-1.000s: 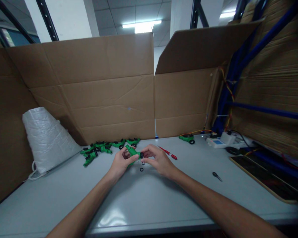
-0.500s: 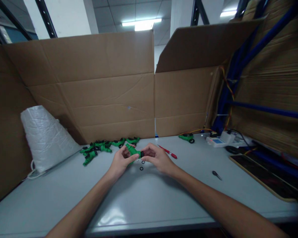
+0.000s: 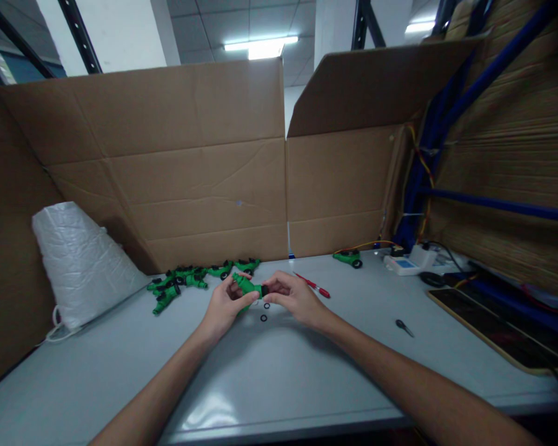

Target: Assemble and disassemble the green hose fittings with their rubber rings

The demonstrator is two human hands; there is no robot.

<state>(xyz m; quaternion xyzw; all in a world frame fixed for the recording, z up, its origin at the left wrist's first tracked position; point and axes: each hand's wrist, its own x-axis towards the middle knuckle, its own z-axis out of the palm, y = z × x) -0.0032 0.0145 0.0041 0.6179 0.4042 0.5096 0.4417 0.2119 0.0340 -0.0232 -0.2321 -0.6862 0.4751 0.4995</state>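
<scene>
My left hand (image 3: 224,306) is closed around a green plastic part (image 3: 247,285), shaped like a small pipe fitting, held tilted above the table. At the part's right end, my right hand (image 3: 292,300) pinches a black piece (image 3: 265,290) against it with thumb and fingers. Whether this black piece is a ring or a cap is hard to make out. Just below the hands, a small black ring (image 3: 263,318) lies on the table, with a second black ring (image 3: 266,306) close behind it.
Several similar green parts (image 3: 166,300) with black bits lie behind and left; another green part (image 3: 348,258) sits at the back right. A red pen-like tool (image 3: 312,285), a small dark-headed tool (image 3: 404,328), a power strip (image 3: 402,265) and a white bag (image 3: 86,266) are around. Cardboard (image 3: 204,186) walls the back.
The view has shifted slightly. Both hands keep their hold on the green part and its black piece, with the part tilted a little differently.
</scene>
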